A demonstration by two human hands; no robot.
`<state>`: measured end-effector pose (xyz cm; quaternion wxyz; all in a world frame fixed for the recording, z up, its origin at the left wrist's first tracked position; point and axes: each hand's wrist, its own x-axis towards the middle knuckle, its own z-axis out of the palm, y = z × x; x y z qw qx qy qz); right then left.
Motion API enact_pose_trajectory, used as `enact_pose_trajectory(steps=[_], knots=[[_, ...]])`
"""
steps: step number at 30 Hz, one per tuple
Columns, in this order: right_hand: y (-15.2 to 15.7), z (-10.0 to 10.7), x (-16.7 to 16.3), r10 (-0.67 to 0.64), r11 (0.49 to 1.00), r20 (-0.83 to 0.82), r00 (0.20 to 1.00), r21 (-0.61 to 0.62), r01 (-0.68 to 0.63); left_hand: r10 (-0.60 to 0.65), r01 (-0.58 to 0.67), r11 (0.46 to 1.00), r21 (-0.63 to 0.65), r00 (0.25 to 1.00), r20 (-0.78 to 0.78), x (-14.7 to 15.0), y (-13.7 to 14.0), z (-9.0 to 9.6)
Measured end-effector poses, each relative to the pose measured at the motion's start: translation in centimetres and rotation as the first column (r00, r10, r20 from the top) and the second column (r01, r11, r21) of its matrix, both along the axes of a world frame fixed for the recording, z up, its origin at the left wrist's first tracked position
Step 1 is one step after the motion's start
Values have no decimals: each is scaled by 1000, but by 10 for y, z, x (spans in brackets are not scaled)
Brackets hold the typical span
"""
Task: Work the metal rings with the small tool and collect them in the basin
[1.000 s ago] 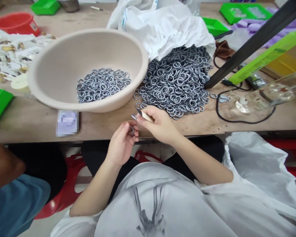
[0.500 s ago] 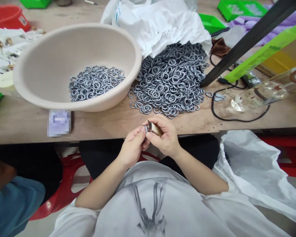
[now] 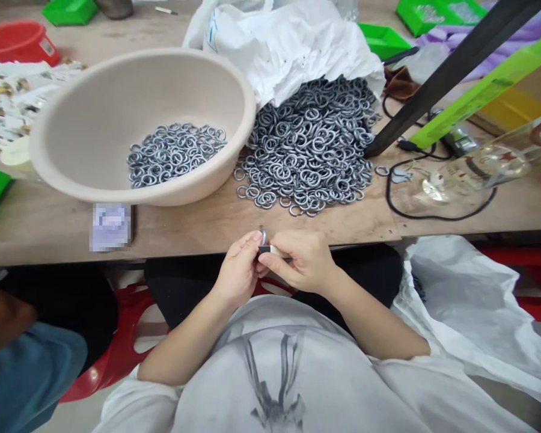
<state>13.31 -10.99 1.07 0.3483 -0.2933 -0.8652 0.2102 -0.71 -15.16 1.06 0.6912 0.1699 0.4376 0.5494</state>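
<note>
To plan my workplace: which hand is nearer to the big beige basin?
Left. The left hand holds a ring in front of the basin's right side; the right hand, with a pale-handled tool, is farther right.

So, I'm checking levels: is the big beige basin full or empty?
Partly filled: the basin holds gray rings, with much inner wall bare.

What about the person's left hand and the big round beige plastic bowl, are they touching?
Apart. The head view shows a flat brown wooden tabletop between the left hand and the bowl.
</note>
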Motion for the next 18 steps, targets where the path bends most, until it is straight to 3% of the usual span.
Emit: enact_pose_trajectory(steps=[8,13,15,18], knots=[[0,7,-2,32,999,8,999,-26,-32,-13,13,1000,-7,1000,2,-3,-4,2],[-1,2,-11,77,954,-30,997,-287,-82,-28,27,997,73,1000,1,-15,-4,-5],[7,0,-16,-1,933,-15,1000,-360,-5,-36,39,991,125,999,-28,-20,-8,-11],[32,1,-26,-298,902,90,950,-301,311,-101,120,975,189,989,-105,-27,-17,-20]])
